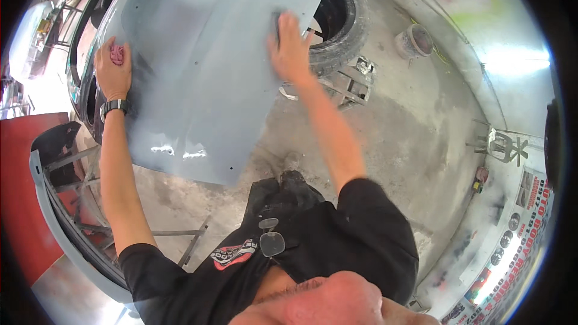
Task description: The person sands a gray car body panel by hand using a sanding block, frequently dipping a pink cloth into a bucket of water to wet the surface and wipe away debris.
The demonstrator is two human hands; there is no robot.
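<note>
A large grey-primed car body panel (pixel 205 84) spreads out before me, glossy and wet-looking near its lower edge. At its left edge my left hand (pixel 114 75) rests with fingers curled round a crumpled pink cloth (pixel 117 54); a dark watch is on that wrist. My right hand (pixel 290 51) lies on the panel's right side, blurred by motion. Under its fingers a thin dark pad (pixel 276 23) shows along the left side, pressed against the surface; its exact kind is too smeared to tell.
A tyre (pixel 346 24) sits beyond the panel's right edge, by a metal stand (pixel 355 84). Farther right are a bucket (pixel 414 42) and a small stool (pixel 509 146) near the wall. A curved bumper-like part (pixel 60 216) on a metal frame is at lower left.
</note>
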